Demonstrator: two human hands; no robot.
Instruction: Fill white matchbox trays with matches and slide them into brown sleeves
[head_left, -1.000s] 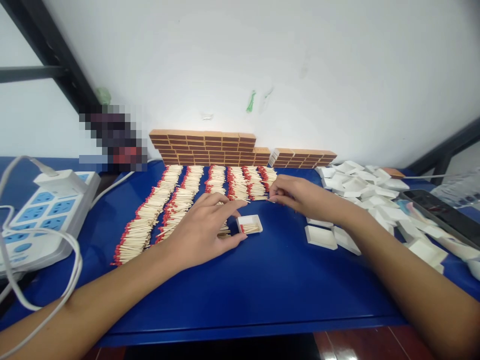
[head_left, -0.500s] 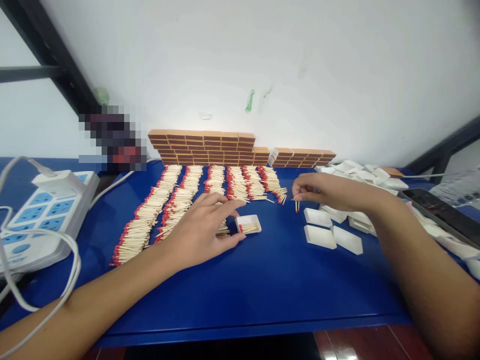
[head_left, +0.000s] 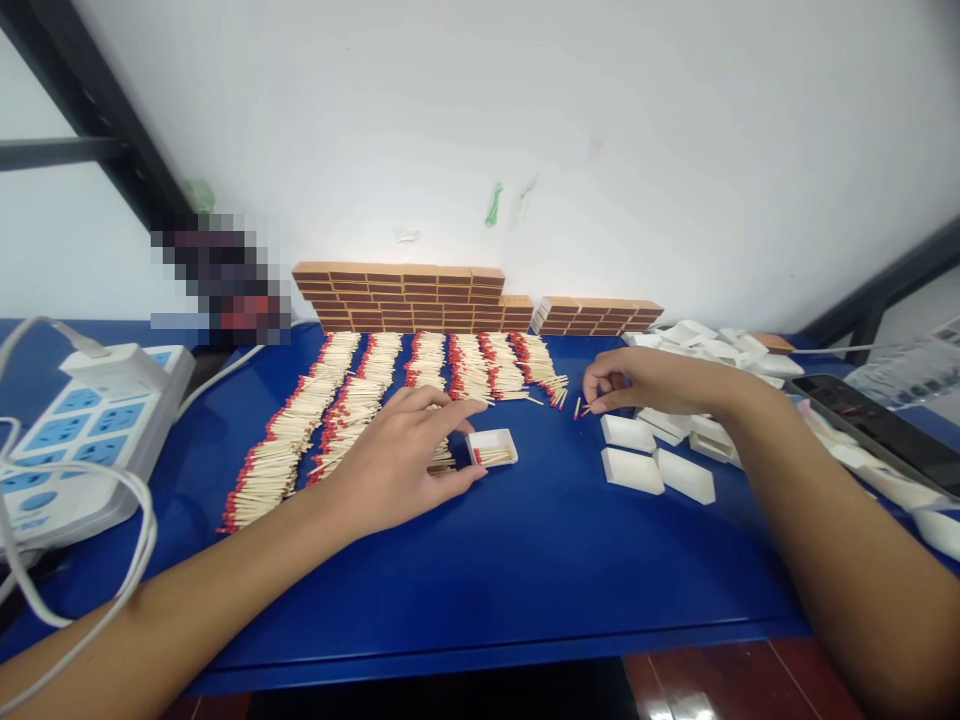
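Note:
My left hand point(head_left: 409, 450) holds a small white matchbox tray point(head_left: 512, 446) at its left end, thumb on the near corner and a forefinger on the far one. A few red-tipped matches point(head_left: 493, 456) lie inside the tray. At the right, my right hand point(head_left: 626, 382) has its fingertips pinched low over the blue table, with a match point(head_left: 590, 409) at them. A loose match point(head_left: 577, 408) is just left of those fingertips. Rows of matches point(head_left: 285, 440) spread beyond and left of my left hand, which covers part of them.
Stacked brown matchboxes point(head_left: 405, 300) line the wall. Empty white trays point(head_left: 632, 472) lie near my right hand, with a heap of white trays point(head_left: 705, 342) behind. A phone point(head_left: 877, 425) is at far right, a power strip point(head_left: 90, 430) with white cables at left, on the blue table point(head_left: 480, 590).
Two matches hung from my right fingertips before; now one stands apart from them and the other is tilted at the fingertips. My left hand and the tray have kept their place.

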